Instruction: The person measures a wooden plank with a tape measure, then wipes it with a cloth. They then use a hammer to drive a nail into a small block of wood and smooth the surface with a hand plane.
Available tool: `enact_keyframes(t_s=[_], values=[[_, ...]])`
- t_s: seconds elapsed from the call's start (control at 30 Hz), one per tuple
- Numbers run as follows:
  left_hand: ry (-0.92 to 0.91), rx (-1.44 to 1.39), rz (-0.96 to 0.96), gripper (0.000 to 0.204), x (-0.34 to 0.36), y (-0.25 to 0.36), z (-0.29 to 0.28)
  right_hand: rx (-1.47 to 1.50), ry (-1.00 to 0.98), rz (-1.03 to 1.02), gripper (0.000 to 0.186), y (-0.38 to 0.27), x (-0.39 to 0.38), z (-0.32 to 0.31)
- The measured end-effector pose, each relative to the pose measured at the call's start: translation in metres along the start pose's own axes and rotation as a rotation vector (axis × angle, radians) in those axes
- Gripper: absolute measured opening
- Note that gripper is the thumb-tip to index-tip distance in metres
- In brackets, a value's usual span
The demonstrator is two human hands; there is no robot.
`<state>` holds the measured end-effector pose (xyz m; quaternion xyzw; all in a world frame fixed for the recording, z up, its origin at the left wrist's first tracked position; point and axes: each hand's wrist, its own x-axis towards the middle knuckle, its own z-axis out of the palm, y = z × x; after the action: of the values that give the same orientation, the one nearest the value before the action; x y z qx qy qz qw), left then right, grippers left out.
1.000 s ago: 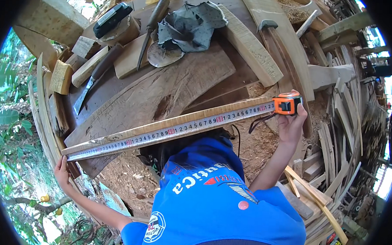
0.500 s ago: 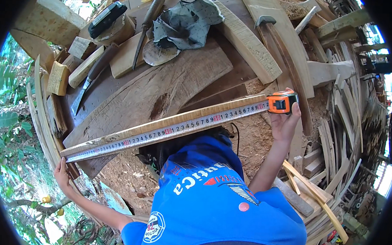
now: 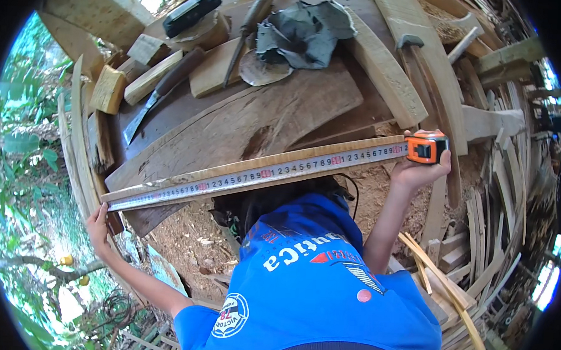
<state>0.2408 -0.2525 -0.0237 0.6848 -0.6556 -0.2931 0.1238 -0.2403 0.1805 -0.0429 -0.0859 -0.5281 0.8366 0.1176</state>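
Between eight and nine o'clock, my left hand (image 3: 98, 226) meets the end of a wooden strip (image 3: 306, 155) and metal tape blade (image 3: 230, 181) with its fingertips; whether they pinch, I cannot tell. At ten o'clock, a wooden-handled knife (image 3: 161, 93) lies on the desk (image 3: 177, 111). Centrally, blade and strip cross a curved plank (image 3: 232, 126). Toward three o'clock, my right hand (image 3: 419, 172) grips the orange tape-measure case (image 3: 427, 147).

Room: over wide plank (image 3: 232, 126) | near bar: tape measure (image 3: 268, 174) | far block: grey cloth (image 3: 308, 35) | right: slats (image 3: 509, 179), seemingly tight
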Motion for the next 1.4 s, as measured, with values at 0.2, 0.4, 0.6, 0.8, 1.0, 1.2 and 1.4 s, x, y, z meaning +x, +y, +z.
enact_keyframes(t_s=[0.2, 0.4, 0.6, 0.8, 1.0, 1.2, 1.4], values=[[0.049, -0.166, 0.027, 0.026, -0.014, 0.005, 0.011, 0.102, 0.084, -0.015, 0.053, 0.008, 0.004, 0.006], [-0.025, -0.487, 0.050, 0.017, -0.007, -0.025, 0.000, 0.158, 0.098, -0.056, 0.050, 0.014, 0.008, 0.004], [0.128, -0.802, 0.110, 0.024, -0.021, 0.004, 0.004, 0.231, 0.059, -0.107, 0.054, 0.010, 0.006, 0.010], [-0.024, -0.830, 0.281, 0.027, -0.027, 0.032, -0.007, 0.121, 0.053, -0.275, 0.063, 0.015, 0.007, 0.012], [-0.193, -0.847, 0.557, 0.025, -0.069, 0.101, 0.004, 0.143, -0.265, -0.273, 0.070, -0.018, -0.014, 0.008], [-0.156, -0.725, 0.774, 0.027, -0.103, 0.191, 0.022, -0.298, -1.044, 0.134, 0.094, -0.062, -0.081, 0.024], [-0.563, -0.275, 1.011, 0.026, -0.143, 0.278, 0.089, -0.325, -1.831, 0.803, 0.072, -0.041, -0.132, 0.034]])
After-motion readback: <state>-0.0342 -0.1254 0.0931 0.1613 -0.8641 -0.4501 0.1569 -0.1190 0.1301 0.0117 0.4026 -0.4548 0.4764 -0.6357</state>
